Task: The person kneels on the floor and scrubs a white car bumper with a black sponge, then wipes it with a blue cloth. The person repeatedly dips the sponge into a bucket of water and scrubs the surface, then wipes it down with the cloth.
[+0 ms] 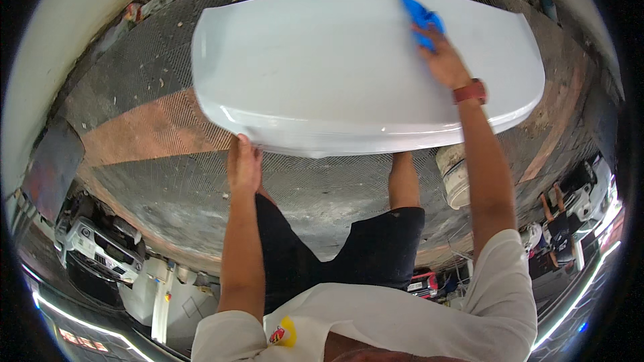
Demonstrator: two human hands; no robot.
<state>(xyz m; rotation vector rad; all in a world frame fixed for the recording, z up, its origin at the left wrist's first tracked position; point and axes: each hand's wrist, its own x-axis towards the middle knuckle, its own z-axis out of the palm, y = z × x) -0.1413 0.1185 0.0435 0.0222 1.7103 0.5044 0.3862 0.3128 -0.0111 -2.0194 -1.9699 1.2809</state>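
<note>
A large white car body panel, glossy and gently curved, spans the view in front of me. My right hand reaches over its right half and presses a crumpled blue cloth against the surface near the far edge. Its fingers lie over the cloth. At the panel's near edge, left of the middle, my left hand grips the rim; some of its fingers are hidden beneath or behind the edge. A red band circles my right wrist.
A whitish bucket stands under the near right side of the panel. The floor has dark ribbed tiles with an orange-brown strip. White car parts lie at lower left. Another person is at far right, beside a vehicle.
</note>
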